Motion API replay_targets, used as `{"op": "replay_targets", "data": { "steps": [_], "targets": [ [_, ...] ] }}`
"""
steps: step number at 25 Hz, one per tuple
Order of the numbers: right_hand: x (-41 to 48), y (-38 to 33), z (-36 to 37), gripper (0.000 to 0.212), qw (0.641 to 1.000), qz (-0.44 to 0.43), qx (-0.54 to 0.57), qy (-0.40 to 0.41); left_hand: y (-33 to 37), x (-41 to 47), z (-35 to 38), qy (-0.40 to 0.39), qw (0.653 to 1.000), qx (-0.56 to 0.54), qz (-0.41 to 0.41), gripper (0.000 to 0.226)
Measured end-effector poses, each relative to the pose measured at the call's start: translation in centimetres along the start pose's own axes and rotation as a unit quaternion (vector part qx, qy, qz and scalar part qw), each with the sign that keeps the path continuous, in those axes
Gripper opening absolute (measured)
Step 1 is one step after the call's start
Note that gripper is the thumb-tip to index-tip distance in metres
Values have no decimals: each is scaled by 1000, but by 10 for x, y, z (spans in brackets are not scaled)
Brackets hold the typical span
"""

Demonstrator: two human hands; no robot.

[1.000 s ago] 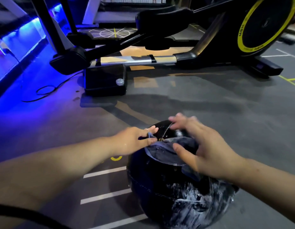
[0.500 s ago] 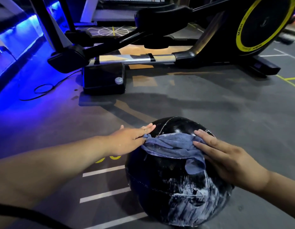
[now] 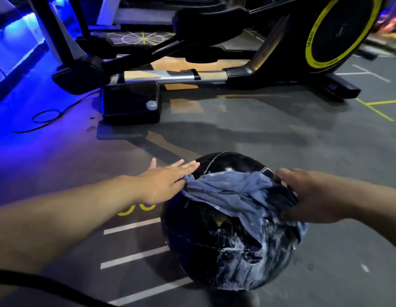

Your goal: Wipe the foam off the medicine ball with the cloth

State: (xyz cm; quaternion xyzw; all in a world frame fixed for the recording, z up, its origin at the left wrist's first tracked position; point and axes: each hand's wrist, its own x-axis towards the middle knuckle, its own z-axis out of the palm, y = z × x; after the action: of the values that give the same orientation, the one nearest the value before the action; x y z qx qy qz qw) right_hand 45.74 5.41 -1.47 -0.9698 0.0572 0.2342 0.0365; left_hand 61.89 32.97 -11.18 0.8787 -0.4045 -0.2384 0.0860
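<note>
Loosely, cloth (image 3: pixel 232 191) atop foamy medicine ball (image 3: pixel 192 251)

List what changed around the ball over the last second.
The cloth, bunched on top of the medicine ball, got spread across it and down its right side. The right hand slid right with the cloth's end; the left hand went from pinching the other end to pressing it with straight fingers. The ball and its lower-front foam stayed put.
</note>
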Motion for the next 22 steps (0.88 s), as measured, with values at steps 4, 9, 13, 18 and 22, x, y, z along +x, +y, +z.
{"op": "replay_targets", "data": {
  "steps": [4,9,13,18,22],
  "targets": [
    [3,4,0,22,989,-37,41,135,-3,0,3,4,1000,-18,0,57],
    [18,-29,-21,51,880,-94,302,353,7,2,1,9,1000,-27,-7,52],
    [28,-22,11,55,912,-216,174,302,7,2,0,5,999,-22,-33,72],
    [30,10,53,60,939,-235,131,216,2,3,4,6,999,17,-28,58],
    [30,-41,78,64,922,-290,88,240,11,2,1,-4,998,50,-30,61]
  ]
}}
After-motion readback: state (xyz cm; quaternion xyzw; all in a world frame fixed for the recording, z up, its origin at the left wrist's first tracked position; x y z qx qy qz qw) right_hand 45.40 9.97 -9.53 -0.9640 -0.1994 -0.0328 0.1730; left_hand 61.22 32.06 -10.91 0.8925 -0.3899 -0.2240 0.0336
